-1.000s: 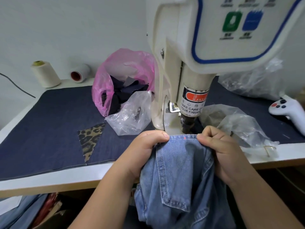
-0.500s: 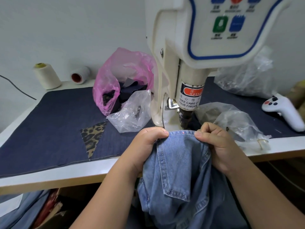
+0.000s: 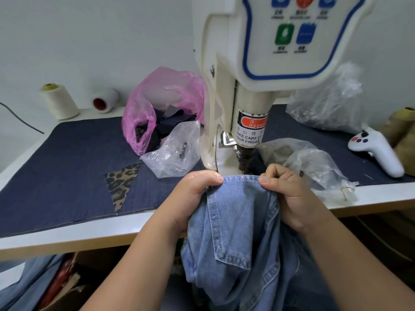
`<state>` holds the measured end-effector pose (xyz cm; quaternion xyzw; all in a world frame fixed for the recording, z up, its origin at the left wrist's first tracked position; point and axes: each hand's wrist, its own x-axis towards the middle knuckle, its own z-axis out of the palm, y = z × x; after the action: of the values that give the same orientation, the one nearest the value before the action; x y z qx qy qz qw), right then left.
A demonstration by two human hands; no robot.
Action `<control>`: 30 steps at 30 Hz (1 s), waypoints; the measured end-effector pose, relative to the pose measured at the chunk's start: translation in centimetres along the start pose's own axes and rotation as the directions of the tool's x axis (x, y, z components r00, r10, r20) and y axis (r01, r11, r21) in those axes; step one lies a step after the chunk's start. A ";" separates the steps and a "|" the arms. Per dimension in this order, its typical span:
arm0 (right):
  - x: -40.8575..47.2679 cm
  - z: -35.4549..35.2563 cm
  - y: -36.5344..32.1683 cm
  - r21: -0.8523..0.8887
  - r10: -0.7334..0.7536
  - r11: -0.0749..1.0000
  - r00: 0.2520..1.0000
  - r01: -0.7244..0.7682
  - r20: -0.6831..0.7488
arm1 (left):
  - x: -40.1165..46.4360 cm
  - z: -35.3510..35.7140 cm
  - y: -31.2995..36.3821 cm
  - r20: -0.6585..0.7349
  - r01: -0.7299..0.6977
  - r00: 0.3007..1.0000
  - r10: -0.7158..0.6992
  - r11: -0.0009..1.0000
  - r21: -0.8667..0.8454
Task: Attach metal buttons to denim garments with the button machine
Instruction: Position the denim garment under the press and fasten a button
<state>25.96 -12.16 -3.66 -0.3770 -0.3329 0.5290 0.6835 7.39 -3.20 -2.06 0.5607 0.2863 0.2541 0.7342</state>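
A light blue denim garment (image 3: 238, 225) hangs over the table's front edge, its top edge stretched flat just below the cream button machine (image 3: 226, 93). My left hand (image 3: 193, 194) grips the edge on the left and my right hand (image 3: 289, 196) pinches it on the right. A small red light dot sits on the denim edge between my thumbs, in front of the machine's dark punch (image 3: 244, 158). No metal button is visible.
A dark denim mat (image 3: 67, 167) with a leopard-print patch covers the table. A pink bag (image 3: 161, 104) and clear bags (image 3: 175, 156) lie left of the machine, more clear plastic (image 3: 314, 162) to the right. A white controller (image 3: 377, 153) and thread cones (image 3: 59, 101) stand farther off.
The view has tilted down, so the machine's panel shows lower. Both hands keep their hold on the denim edge, which stays under the punch.
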 end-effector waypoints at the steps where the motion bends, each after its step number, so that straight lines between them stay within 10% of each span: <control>1: 0.0 0.0 0.0 -0.001 -0.003 1.000 1.000 0.003 0.006 | 0.0 0.0 0.0 0.000 0.002 1.000 -0.002 1.000 0.000; 30: 0.1 -0.4 0.1 -0.027 0.005 1.000 1.000 -0.004 0.018 | -0.2 0.0 -0.2 -0.091 0.030 0.995 -0.040 0.994 -0.106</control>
<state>26.30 -12.11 -3.96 -0.3823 -0.3453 0.5293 0.6741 7.24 -3.40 -2.19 0.5041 0.3164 0.2816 0.7527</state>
